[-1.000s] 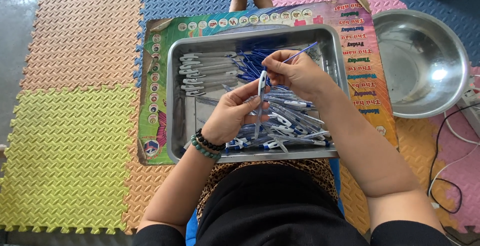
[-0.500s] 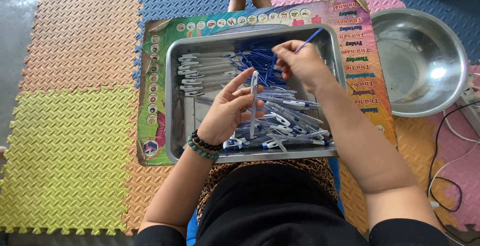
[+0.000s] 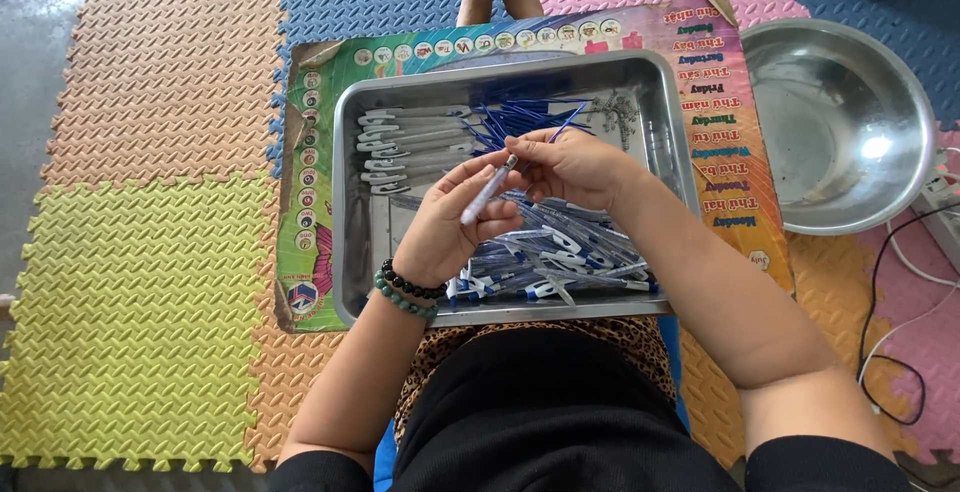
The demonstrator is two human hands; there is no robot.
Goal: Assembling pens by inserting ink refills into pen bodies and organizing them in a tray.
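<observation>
Left hand [image 3: 450, 227] has dropped lower over the steel tray [image 3: 345, 212], fingers wrapped on a clear pen barrel [image 3: 487, 192], while my right hand [image 3: 570, 164] has closed in, pinching a blue refill [image 3: 566, 124], probably feeding its tip in.

A single head-worn camera looks almost straight down from close above the person's lap, facing forward over the metal tray [image 3: 350, 202] at frame centre; foam floor mats [image 3: 140, 282] fill the left, a steel bowl [image 3: 850, 182] the upper right.
</observation>
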